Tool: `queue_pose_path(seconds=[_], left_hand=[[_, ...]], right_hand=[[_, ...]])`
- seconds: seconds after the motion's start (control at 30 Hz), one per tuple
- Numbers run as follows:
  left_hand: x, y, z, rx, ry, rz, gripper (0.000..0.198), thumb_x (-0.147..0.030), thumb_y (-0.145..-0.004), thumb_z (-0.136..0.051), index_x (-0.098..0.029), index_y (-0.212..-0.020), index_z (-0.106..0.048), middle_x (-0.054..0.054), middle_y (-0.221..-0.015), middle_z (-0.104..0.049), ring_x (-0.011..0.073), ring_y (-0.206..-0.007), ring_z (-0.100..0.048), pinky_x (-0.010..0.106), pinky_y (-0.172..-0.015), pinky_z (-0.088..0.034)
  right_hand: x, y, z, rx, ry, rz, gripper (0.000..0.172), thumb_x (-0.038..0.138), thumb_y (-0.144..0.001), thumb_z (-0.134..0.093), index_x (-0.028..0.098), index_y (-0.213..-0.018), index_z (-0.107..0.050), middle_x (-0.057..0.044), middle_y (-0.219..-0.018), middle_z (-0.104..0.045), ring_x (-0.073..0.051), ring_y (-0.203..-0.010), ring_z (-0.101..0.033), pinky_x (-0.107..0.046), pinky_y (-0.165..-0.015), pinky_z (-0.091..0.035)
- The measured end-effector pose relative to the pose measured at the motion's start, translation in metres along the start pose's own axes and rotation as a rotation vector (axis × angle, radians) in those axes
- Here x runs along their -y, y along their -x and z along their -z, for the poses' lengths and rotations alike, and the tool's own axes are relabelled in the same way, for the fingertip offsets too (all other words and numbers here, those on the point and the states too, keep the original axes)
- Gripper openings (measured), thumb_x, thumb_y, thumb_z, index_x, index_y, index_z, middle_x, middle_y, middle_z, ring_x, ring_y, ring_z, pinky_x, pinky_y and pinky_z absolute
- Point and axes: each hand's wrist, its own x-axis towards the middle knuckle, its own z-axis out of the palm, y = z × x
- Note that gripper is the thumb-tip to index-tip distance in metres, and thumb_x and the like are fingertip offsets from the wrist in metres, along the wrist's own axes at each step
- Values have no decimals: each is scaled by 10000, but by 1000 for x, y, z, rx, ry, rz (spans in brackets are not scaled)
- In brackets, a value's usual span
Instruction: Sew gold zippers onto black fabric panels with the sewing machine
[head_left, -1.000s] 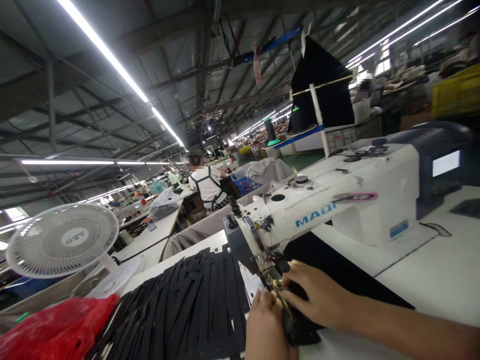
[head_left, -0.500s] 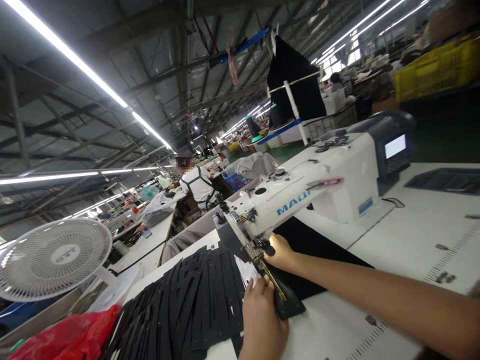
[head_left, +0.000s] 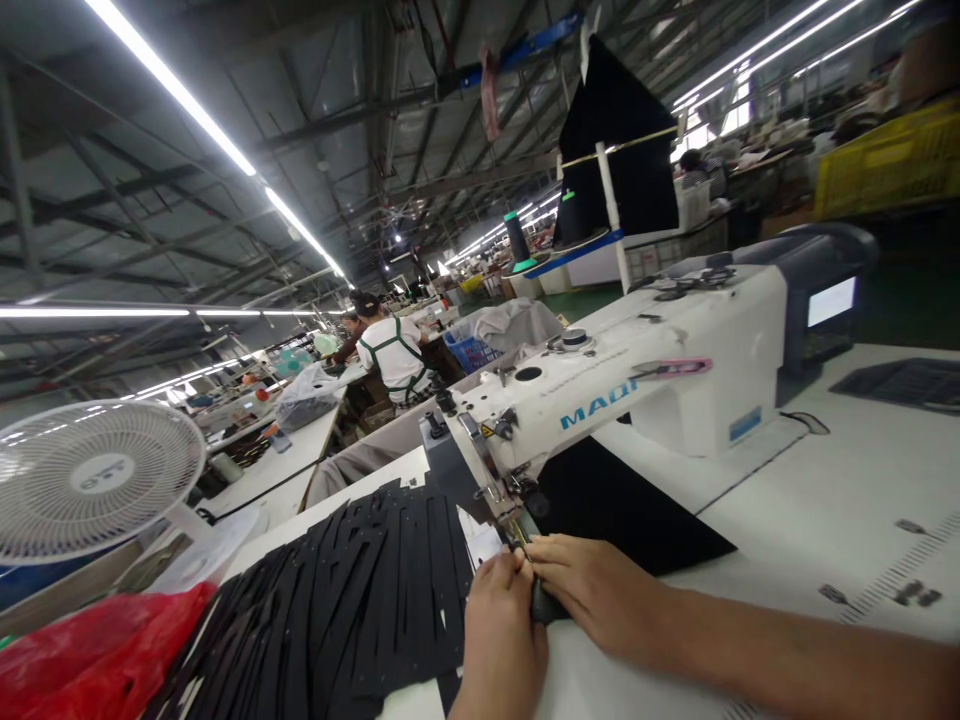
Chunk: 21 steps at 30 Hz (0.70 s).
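A white sewing machine (head_left: 637, 385) stands on the white table (head_left: 810, 520). Its needle and presser foot (head_left: 514, 525) sit just beyond my fingers. My left hand (head_left: 499, 635) and my right hand (head_left: 592, 590) lie side by side right in front of the foot, fingers pressing on a small black piece (head_left: 541, 605) between them. Most of that piece is hidden under my hands. A large black sheet (head_left: 622, 505) lies under the machine's arm behind my right hand.
A fanned pile of black cut strips (head_left: 337, 610) covers the table to the left. Further left are a red plastic bag (head_left: 90, 660) and a white fan (head_left: 94, 480). Another person in a white shirt (head_left: 394, 360) sits at a bench behind.
My right hand has come back from the machine's lever area to the black piece beside my left hand. The piece has moved in closer under the foot.
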Motion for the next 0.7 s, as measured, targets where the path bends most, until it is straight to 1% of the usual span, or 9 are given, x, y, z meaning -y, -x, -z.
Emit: queue_pose_path(seconds=[0.13, 0.27, 0.33, 0.37, 0.43, 0.47, 0.53, 0.63, 0.7], left_hand=[[-4, -10, 9, 87, -39, 115, 470, 52, -576, -431, -140, -961, -622, 89, -1040, -579, 251, -976, -507, 383, -915, -422], [-7, -9, 11, 38, -36, 181, 422, 73, -629, -438, -165, -938, -597, 63, -1019, -550, 224, -919, -498, 350, -852, -408], [-8, -6, 13, -27, -86, 246, 312, 34, -666, -481, -159, -891, -578, 63, -961, -535, 227, -864, -490, 354, -788, -400], [-8, -3, 15, -52, -118, 282, 237, 7, -677, -503, -156, -837, -567, 59, -912, -530, 229, -832, -485, 357, -754, -392], [-8, 1, 16, -82, -152, 333, 144, -23, -679, -518, -163, -710, -532, 43, -808, -519, 226, -782, -477, 357, -707, -374], [-7, 4, 16, -89, -134, 326, 136, -32, -681, -515, -168, -679, -520, 36, -782, -521, 222, -764, -478, 356, -691, -369], [-4, 9, 11, -138, -43, 221, 137, -56, -703, -502, -176, -737, -558, 42, -834, -559, 226, -796, -497, 365, -704, -379], [4, 13, -2, -233, 68, -61, 262, -101, -769, -457, -212, -955, -604, 54, -995, -607, 255, -969, -512, 416, -806, -401], [7, 13, -10, -258, 64, -178, 285, -97, -788, -419, -228, -940, -622, 46, -991, -632, 259, -1021, -520, 456, -868, -394]], right_hand=[[-3, -8, 0, 6, -55, 20, 319, 112, -879, -344, 117, -967, -650, -96, -1018, -648, -195, -998, -569, -330, -908, -461], [-19, -1, 11, -25, 81, 9, 333, 102, -880, -338, 161, -1004, -642, -83, -1077, -640, -193, -1060, -553, -367, -976, -406], [-38, 5, 24, -69, 302, -169, 303, 154, -891, -363, 145, -1039, -627, -121, -1136, -613, -242, -1099, -532, -431, -980, -386], [-49, 7, 31, -83, 416, -328, 286, 215, -897, -394, 115, -1045, -617, -160, -1145, -599, -283, -1104, -525, -453, -951, -401], [-70, 11, 46, -12, 525, -642, 345, 361, -888, -455, 64, -978, -606, -213, -1022, -623, -335, -986, -580, -448, -804, -469], [-78, 12, 53, 27, 530, -734, 368, 409, -873, -480, 67, -931, -601, -204, -935, -641, -332, -896, -611, -426, -719, -487], [-89, 13, 62, 69, 505, -787, 340, 432, -863, -493, 104, -876, -581, -153, -839, -657, -300, -789, -637, -378, -620, -485], [-90, 10, 66, 45, 514, -770, 249, 374, -874, -482, 136, -905, -549, -114, -888, -663, -269, -825, -641, -340, -619, -470], [-87, 8, 66, 32, 543, -764, 210, 315, -867, -489, 126, -947, -535, -121, -897, -667, -269, -814, -646, -329, -600, -458]])
